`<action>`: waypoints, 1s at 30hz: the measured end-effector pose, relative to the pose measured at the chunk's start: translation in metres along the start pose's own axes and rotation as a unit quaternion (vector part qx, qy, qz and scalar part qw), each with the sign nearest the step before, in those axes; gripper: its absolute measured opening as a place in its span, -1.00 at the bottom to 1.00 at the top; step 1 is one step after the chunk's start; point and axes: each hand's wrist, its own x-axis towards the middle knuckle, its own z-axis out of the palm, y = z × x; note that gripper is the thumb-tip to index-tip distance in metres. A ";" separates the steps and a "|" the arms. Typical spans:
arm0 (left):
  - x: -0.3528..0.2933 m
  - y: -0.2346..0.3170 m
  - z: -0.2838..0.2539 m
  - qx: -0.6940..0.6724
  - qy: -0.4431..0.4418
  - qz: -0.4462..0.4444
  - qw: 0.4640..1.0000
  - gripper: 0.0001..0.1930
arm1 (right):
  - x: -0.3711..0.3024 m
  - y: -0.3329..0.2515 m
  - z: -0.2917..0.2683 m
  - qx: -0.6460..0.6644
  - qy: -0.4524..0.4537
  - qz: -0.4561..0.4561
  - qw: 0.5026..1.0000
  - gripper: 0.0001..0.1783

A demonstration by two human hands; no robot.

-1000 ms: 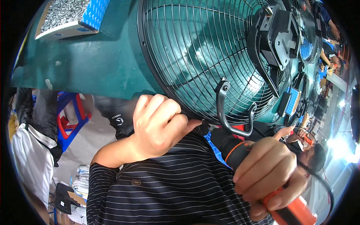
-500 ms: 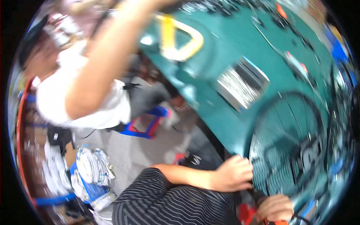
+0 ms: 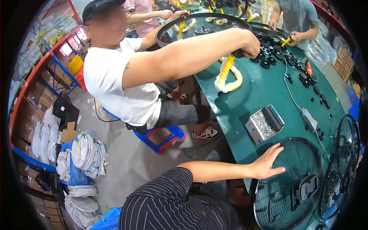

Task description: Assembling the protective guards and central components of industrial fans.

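A left hand, fingers spread wide, hangs over the fan guard in apparent reach; gripping calls for curling. The right hand is unseen.

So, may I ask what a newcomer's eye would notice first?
Probably the co-worker in a white shirt at upper left, one arm stretched out to a yellow tubular frame. Next, perhaps, the black fan guard at lower right, the person's open left hand at its rim. Beyond it, a box of silvery parts sits on the green table.
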 end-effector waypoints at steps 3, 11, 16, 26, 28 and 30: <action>0.026 -0.009 0.009 -0.023 0.027 -0.010 0.999 -0.05 | -0.015 0.013 -0.005 -0.080 0.079 0.145 0.983 -0.59; 0.009 -0.014 0.026 -0.030 0.082 -0.022 0.996 -0.08 | 0.035 0.033 -0.009 -0.023 -0.059 0.186 0.980 -0.69; -0.110 0.060 0.035 -0.114 0.083 -0.043 0.989 0.02 | 0.139 0.028 -0.050 0.014 -0.038 0.162 0.986 -0.74; 0.014 0.044 -0.108 0.360 0.115 0.185 0.907 -0.71 | 0.075 0.025 -0.030 0.014 0.074 -0.264 0.962 -0.46; 0.043 0.043 -0.115 0.498 0.041 0.120 0.858 -0.78 | 0.052 0.025 -0.010 0.018 0.084 -0.296 0.951 -0.44; 0.064 0.043 -0.118 0.536 -0.049 0.059 0.841 -0.81 | 0.037 0.023 0.004 0.022 0.034 -0.320 0.946 -0.47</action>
